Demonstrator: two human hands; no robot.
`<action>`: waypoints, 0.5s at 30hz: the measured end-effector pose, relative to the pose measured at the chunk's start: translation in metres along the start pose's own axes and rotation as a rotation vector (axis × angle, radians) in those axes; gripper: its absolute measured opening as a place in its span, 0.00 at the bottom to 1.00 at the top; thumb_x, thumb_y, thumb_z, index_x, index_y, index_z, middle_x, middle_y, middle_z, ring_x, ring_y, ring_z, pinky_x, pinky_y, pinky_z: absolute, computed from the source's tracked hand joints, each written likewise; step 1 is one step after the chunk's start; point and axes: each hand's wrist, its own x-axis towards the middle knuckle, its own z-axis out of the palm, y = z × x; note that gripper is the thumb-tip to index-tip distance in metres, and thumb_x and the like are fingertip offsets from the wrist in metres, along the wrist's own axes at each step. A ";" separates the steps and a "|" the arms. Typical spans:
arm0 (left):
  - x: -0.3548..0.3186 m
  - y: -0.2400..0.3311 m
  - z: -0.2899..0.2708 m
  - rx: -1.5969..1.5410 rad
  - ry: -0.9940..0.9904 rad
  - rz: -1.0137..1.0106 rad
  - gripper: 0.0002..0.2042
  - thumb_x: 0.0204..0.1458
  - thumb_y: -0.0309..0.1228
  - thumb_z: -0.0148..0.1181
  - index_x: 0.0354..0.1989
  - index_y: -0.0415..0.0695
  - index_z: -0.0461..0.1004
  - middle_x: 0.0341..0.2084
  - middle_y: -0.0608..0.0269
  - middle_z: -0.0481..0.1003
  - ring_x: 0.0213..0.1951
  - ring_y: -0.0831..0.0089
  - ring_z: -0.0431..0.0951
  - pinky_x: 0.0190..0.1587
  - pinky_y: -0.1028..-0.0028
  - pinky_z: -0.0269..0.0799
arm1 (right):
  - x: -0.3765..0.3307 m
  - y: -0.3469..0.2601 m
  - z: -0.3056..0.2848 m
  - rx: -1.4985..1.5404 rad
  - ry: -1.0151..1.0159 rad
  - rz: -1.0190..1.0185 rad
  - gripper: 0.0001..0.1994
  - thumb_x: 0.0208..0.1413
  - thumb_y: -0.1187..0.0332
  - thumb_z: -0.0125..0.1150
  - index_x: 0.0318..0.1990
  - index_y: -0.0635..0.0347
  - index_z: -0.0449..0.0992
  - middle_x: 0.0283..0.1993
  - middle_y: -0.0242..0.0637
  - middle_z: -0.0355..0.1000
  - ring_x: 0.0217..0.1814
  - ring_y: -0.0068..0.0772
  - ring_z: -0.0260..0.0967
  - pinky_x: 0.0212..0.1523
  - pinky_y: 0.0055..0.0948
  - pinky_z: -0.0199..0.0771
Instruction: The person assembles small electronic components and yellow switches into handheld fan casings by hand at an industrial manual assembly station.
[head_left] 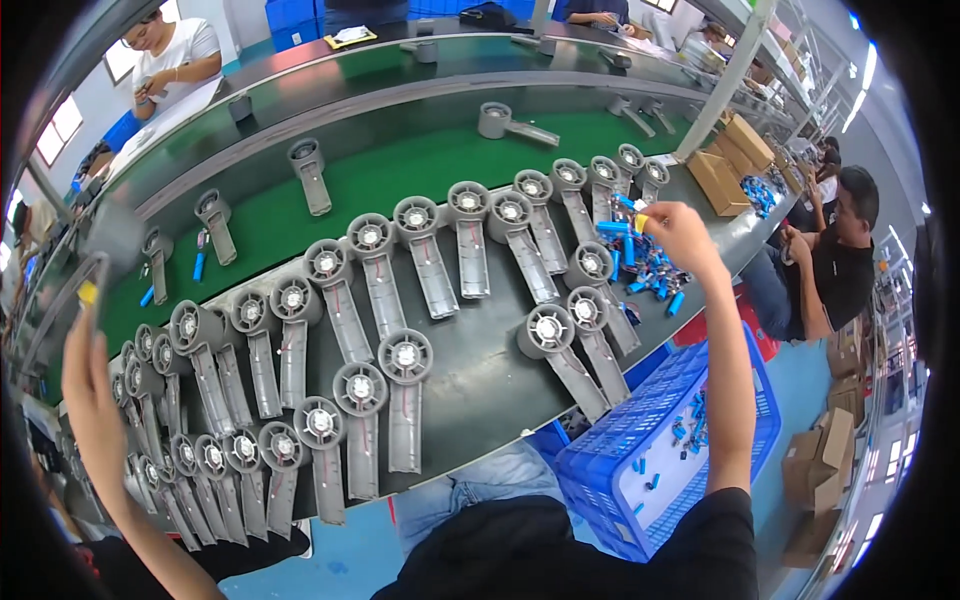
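At the far left, my left hand [88, 375] grips a grey fan housing [115, 238] by its handle, the round head up; both are smeared by motion. My right hand [680, 240] reaches to a pile of blue battery cells with wires [650, 268] at the right of the bench. Its fingers are pinched at the top of the pile, and what lies between them is too small to make out. Yellow covers show on fingers of both hands. Between the hands, rows of grey handheld fan housings [408, 357] lie with open handles, thin red wires inside several.
A green conveyor belt [400, 165] beyond the bench carries spaced-out housings. Below the bench's right end stands a blue plastic crate [600, 490] with loose battery cells inside. An open cardboard box [722, 180] sits at the far right. Co-workers sit at the far left and right.
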 end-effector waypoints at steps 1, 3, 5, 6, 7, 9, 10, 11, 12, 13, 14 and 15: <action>-0.025 0.040 0.002 -0.013 -0.021 0.013 0.19 0.66 0.33 0.46 0.62 0.38 0.67 0.58 0.51 0.70 0.62 0.62 0.67 0.65 0.69 0.56 | -0.002 0.014 0.007 -0.019 0.031 -0.021 0.13 0.53 0.67 0.58 0.43 0.64 0.80 0.31 0.45 0.77 0.31 0.36 0.75 0.35 0.32 0.73; -0.072 0.093 0.018 -0.027 -0.050 0.139 0.16 0.62 0.24 0.50 0.58 0.38 0.70 0.50 0.49 0.74 0.54 0.58 0.73 0.57 0.66 0.64 | -0.005 0.035 0.013 -0.076 0.063 -0.041 0.14 0.51 0.66 0.60 0.43 0.62 0.81 0.36 0.49 0.76 0.37 0.43 0.74 0.40 0.36 0.73; -0.098 0.162 0.017 -0.137 -0.277 0.127 0.17 0.57 0.22 0.52 0.56 0.38 0.71 0.38 0.47 0.72 0.41 0.51 0.76 0.44 0.61 0.71 | -0.006 0.043 0.022 -0.183 0.123 -0.121 0.14 0.49 0.66 0.62 0.43 0.61 0.81 0.39 0.47 0.73 0.41 0.44 0.72 0.45 0.38 0.72; -0.111 0.177 0.036 -0.164 -0.278 0.202 0.18 0.55 0.21 0.53 0.56 0.38 0.70 0.35 0.47 0.70 0.36 0.49 0.74 0.37 0.59 0.71 | -0.014 0.046 0.022 -0.171 0.121 -0.059 0.15 0.47 0.67 0.63 0.44 0.60 0.80 0.40 0.46 0.70 0.43 0.45 0.71 0.48 0.40 0.70; -0.128 0.188 0.055 -0.180 -0.270 0.264 0.19 0.53 0.21 0.54 0.56 0.38 0.69 0.32 0.46 0.67 0.31 0.48 0.73 0.31 0.57 0.70 | -0.019 0.045 0.021 -0.167 0.121 -0.061 0.15 0.47 0.67 0.63 0.44 0.60 0.80 0.40 0.46 0.70 0.43 0.45 0.71 0.48 0.40 0.70; -0.150 0.216 0.078 -0.260 -0.429 0.176 0.20 0.55 0.23 0.53 0.58 0.39 0.66 0.34 0.45 0.66 0.28 0.47 0.74 0.25 0.57 0.70 | -0.032 0.041 0.020 -0.170 0.158 -0.068 0.19 0.44 0.67 0.65 0.47 0.59 0.79 0.39 0.45 0.71 0.44 0.46 0.71 0.48 0.39 0.71; -0.162 0.229 0.091 -0.278 -0.429 0.159 0.20 0.56 0.24 0.53 0.59 0.39 0.65 0.35 0.44 0.66 0.26 0.47 0.74 0.24 0.56 0.71 | -0.038 0.040 0.022 -0.170 0.203 -0.103 0.20 0.43 0.71 0.65 0.48 0.58 0.78 0.42 0.44 0.70 0.46 0.47 0.70 0.49 0.39 0.71; -0.173 0.239 0.105 -0.296 -0.430 0.142 0.20 0.57 0.25 0.54 0.59 0.39 0.64 0.35 0.44 0.65 0.24 0.46 0.74 0.22 0.55 0.71 | -0.039 0.040 0.024 -0.165 0.205 -0.108 0.20 0.43 0.71 0.65 0.48 0.58 0.78 0.42 0.44 0.70 0.46 0.47 0.70 0.49 0.39 0.71; -0.181 0.247 0.117 -0.293 -0.427 0.140 0.20 0.57 0.25 0.54 0.59 0.39 0.64 0.35 0.44 0.65 0.24 0.46 0.74 0.22 0.55 0.71 | -0.040 0.040 0.026 -0.121 0.223 -0.221 0.21 0.42 0.72 0.64 0.49 0.58 0.78 0.44 0.43 0.70 0.48 0.47 0.69 0.50 0.39 0.70; -0.188 0.254 0.129 -0.260 -0.435 0.087 0.20 0.58 0.26 0.53 0.59 0.39 0.64 0.36 0.44 0.65 0.25 0.46 0.74 0.24 0.55 0.71 | -0.043 0.042 0.027 -0.079 0.240 -0.327 0.21 0.41 0.74 0.64 0.49 0.57 0.78 0.46 0.42 0.69 0.49 0.47 0.69 0.51 0.39 0.70; -0.193 0.257 0.139 -0.225 -0.443 0.033 0.19 0.60 0.27 0.52 0.59 0.39 0.64 0.36 0.44 0.66 0.26 0.46 0.74 0.25 0.54 0.70 | -0.044 0.040 0.026 -0.117 0.215 -0.367 0.21 0.41 0.76 0.64 0.48 0.59 0.78 0.48 0.40 0.68 0.51 0.46 0.68 0.53 0.37 0.70; -0.196 0.260 0.149 -0.228 -0.449 0.042 0.19 0.60 0.27 0.52 0.59 0.39 0.64 0.36 0.44 0.66 0.26 0.46 0.74 0.25 0.54 0.70 | -0.044 0.043 0.027 -0.120 0.217 -0.356 0.21 0.41 0.76 0.64 0.48 0.59 0.78 0.48 0.40 0.68 0.51 0.46 0.68 0.53 0.37 0.70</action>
